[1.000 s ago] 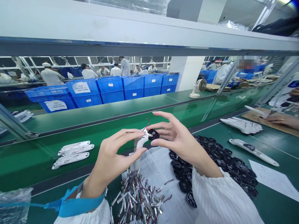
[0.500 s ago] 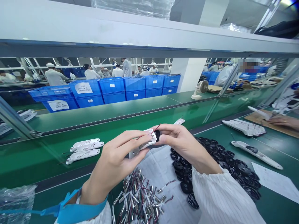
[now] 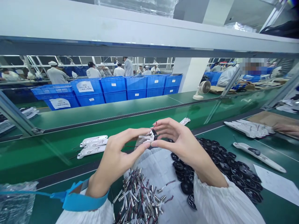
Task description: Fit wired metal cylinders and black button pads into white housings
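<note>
**Q:** Working on something small, is this person?

**A:** Yes. Their left hand [image 3: 116, 158] is pinching a white housing [image 3: 146, 137] firmly, up above the bench, and a black disc [image 3: 154, 134] is sitting at the housing's end.

**Q:** And the right hand?

**A:** The right hand [image 3: 184, 146] is curving around the disc, but I cannot tell whether it is actually gripping it or only hovering close. A thin red wire [image 3: 155, 123] is rising beside the disc.

**Q:** Which step is in hand, then?

**A:** Judging from how they are lying, the hands are bringing disc and housing together, so the moment is calling for steady, careful fingers.

**Q:** What is lying around them?

**A:** More housings [image 3: 93, 145] are resting on the green belt [image 3: 46, 155] to the left, wired metal pins [image 3: 140, 199] are heaping up below, and more black discs [image 3: 224, 165] are spreading to the right.
</note>
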The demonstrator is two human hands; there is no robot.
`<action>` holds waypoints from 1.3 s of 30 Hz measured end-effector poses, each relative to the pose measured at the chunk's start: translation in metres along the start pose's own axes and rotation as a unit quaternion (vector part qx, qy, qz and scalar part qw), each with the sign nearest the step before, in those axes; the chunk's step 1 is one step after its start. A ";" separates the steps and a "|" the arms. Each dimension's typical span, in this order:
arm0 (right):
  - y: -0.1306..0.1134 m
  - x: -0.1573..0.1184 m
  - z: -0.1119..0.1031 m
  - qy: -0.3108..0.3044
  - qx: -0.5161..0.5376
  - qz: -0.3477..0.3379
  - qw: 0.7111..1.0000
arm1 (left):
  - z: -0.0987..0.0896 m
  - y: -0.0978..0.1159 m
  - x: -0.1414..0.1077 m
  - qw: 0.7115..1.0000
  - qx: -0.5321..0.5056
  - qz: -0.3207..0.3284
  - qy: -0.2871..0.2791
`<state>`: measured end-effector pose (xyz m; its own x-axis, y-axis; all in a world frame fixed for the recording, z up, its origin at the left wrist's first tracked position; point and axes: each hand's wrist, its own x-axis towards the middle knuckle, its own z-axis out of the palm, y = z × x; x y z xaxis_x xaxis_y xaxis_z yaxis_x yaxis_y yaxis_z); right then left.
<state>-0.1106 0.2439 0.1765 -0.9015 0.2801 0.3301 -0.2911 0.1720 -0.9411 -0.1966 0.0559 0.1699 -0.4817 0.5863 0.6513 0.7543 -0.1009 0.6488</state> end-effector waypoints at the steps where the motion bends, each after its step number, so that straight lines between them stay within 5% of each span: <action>1: 0.000 0.000 0.000 -0.006 0.016 0.004 1.000 | 0.001 -0.001 -0.001 0.999 -0.026 -0.008 0.022; 5: 0.000 -0.002 0.003 -0.014 0.081 -0.002 0.997 | 0.004 -0.001 -0.001 0.985 -0.131 -0.062 0.093; 12: -0.003 -0.003 0.015 0.003 0.106 -0.038 0.994 | 0.007 -0.005 0.002 0.972 -0.208 -0.100 0.053; 25: 0.009 0.002 0.013 0.009 0.074 -0.009 0.997 | -0.004 -0.008 0.003 0.990 -0.109 -0.091 0.003; 34: 0.040 0.008 0.025 -0.048 0.093 0.049 0.993 | -0.013 -0.022 -0.001 0.991 -0.055 -0.119 0.001; 39: 0.051 0.016 0.033 -0.082 -0.042 0.055 0.994 | -0.041 -0.053 -0.005 0.991 0.070 -0.117 -0.016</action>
<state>-0.1502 0.2261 0.1311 -0.9686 0.1448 0.2019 -0.1657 0.2292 -0.9592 -0.2527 0.0252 0.1485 -0.6383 0.6054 0.4755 0.6788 0.1512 0.7186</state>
